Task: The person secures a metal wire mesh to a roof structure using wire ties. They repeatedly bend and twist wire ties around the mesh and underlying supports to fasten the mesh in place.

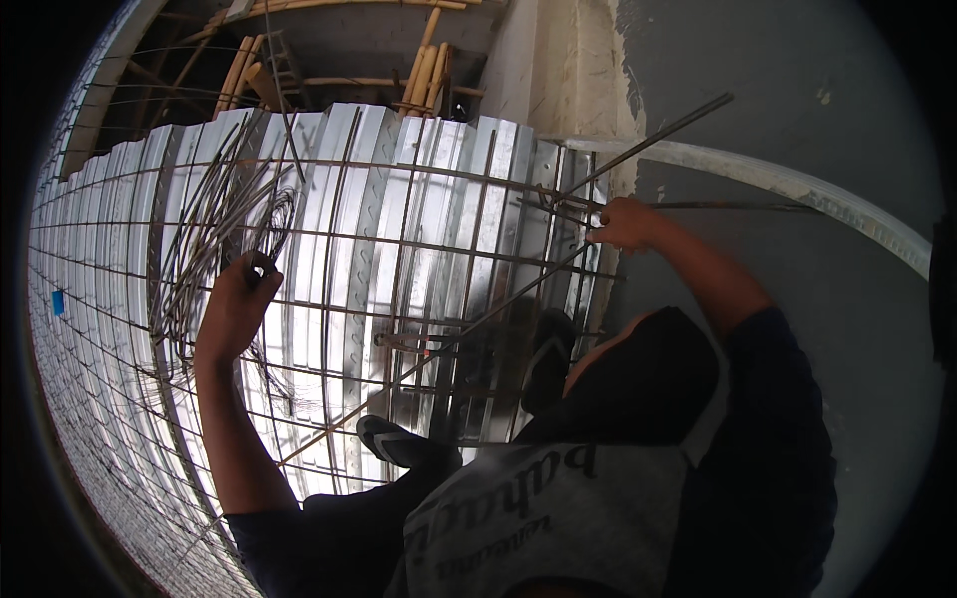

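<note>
My left hand (pixel 234 304) is closed, thumb and forefinger curled into a ring, on a bundle of thin tie wire (pixel 280 221). Looped wire shows beyond the fingertips, and loose strands trail below the hand. My right hand (pixel 626 225) is closed at a crossing of bars along the deck's right edge. Its fingers are on the upper end of a long diagonal rebar (pixel 478 321), though the exact grip is partly hidden. Between the hands, a hand tool like pincers (pixel 404 344), with some red on it, lies on the ribbed metal decking (pixel 344 264).
Rebar mesh (pixel 429 244) covers the decking. Cut steel rods (pixel 214 214) lie piled by my left hand. Another bar (pixel 688 118) juts out past the right edge, near a pale curved strip (pixel 778 169) and a grey surface (pixel 797 329). Wooden poles (pixel 427 78) stand beyond the far edge.
</note>
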Demonstrator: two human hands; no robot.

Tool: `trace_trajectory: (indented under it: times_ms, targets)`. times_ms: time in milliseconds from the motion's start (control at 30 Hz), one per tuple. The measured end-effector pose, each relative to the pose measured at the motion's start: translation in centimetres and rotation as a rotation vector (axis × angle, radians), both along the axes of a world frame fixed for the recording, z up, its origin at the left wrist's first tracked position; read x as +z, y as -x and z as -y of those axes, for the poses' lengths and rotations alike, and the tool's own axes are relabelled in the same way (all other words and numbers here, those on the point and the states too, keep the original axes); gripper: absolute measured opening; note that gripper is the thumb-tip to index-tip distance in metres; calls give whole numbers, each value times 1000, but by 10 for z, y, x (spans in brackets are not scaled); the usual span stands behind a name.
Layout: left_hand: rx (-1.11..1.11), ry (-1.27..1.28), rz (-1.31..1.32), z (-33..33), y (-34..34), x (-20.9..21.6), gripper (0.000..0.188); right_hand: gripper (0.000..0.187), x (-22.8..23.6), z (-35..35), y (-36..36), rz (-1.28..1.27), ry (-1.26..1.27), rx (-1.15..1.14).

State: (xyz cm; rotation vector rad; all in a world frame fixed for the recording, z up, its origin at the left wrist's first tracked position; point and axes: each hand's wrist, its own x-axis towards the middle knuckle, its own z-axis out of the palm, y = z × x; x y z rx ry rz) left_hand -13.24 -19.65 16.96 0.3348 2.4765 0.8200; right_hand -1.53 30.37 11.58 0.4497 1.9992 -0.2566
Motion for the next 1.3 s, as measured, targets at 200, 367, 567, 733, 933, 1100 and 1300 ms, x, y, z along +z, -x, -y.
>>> trace_trajectory:
  times_ms: [200,367,567,733,933,1100,1300]
  targets:
    - [5,13,35,-1,-1,-9,14,59,1,-43,-15,-889,298,-863]
    - [6,42,30,-10,-2,1,16,30,-5,-25,10,-920,357,-720]
    - [30,48,33,-5,-5,-4,17,29,-11,-19,14,-1051,259,-577]
    - [5,48,45,-14,-3,-10,19,27,-8,-20,23,-983,221,-467]
    - [-31,65,21,-25,-1,-3,21,28,-18,-31,24,-1006,162,-329]
    - [-42,41,-22,-24,-3,-9,21,30,-12,-25,27,-928,168,-327]
    - [-44,110,10,-37,0,13,22,33,2,-30,22,-858,268,-396]
